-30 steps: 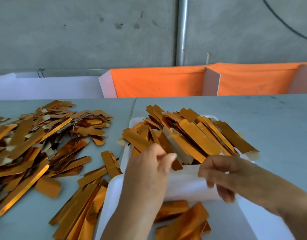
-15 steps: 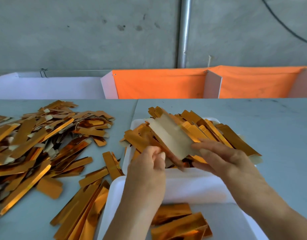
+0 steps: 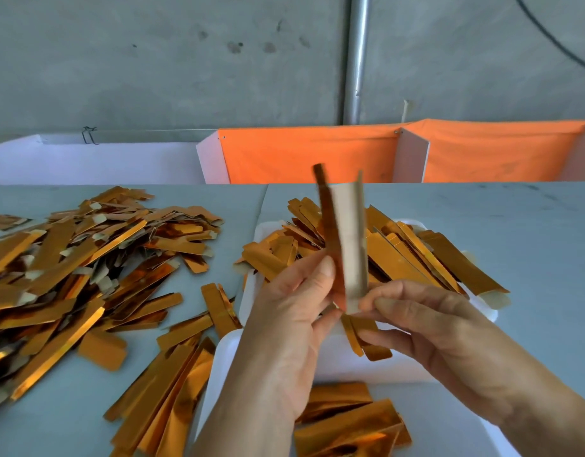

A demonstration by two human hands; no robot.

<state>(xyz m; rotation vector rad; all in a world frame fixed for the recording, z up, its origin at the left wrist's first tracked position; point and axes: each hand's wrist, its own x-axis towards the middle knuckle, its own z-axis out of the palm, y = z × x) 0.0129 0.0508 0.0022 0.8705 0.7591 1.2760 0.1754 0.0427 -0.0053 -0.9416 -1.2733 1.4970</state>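
gold card strip point(image 3: 345, 245) upright, half folded, blurred.

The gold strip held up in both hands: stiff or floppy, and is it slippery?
Probably fairly stiff: the strip stands upright without drooping, pinched only near its lower end by the left hand and right hand. Likely light, since it looks like thin card. Its glossy foil face may slide easily, as the splayed pile suggests.
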